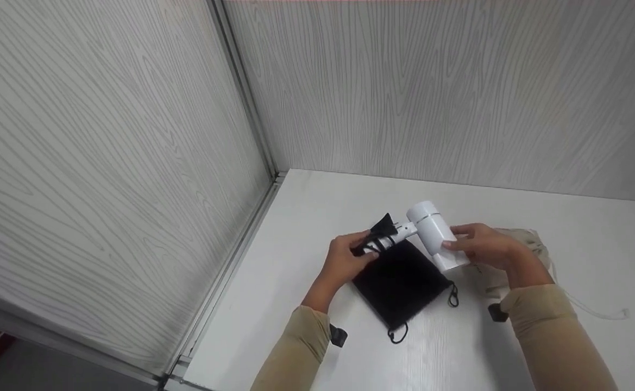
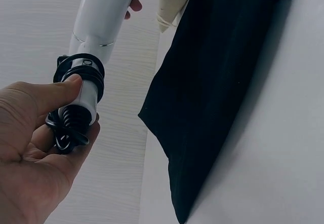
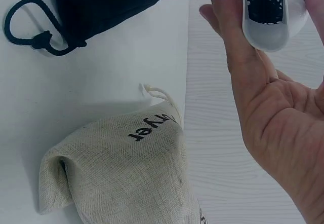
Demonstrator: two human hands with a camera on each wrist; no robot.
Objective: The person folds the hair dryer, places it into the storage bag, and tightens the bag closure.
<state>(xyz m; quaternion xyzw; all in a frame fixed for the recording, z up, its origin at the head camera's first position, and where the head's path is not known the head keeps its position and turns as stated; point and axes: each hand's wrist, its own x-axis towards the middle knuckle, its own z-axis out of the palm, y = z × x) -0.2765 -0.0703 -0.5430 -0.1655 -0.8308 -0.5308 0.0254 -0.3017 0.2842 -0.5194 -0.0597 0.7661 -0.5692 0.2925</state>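
Note:
A white hair dryer is held between both hands above the table. My left hand grips its handle, where a black cord is wound round; in the left wrist view the thumb presses on the coils. Plug prongs show beside the handle in the head view. My right hand holds the barrel near its lower right end, and in the right wrist view the fingers stand around the white nozzle. Below the dryer lies a black drawstring pouch, flat on the table.
A beige cloth bag with printed letters and a pale drawstring lies on the white table, partly behind my right hand. Wood-grain panels stand at the back and left of the table.

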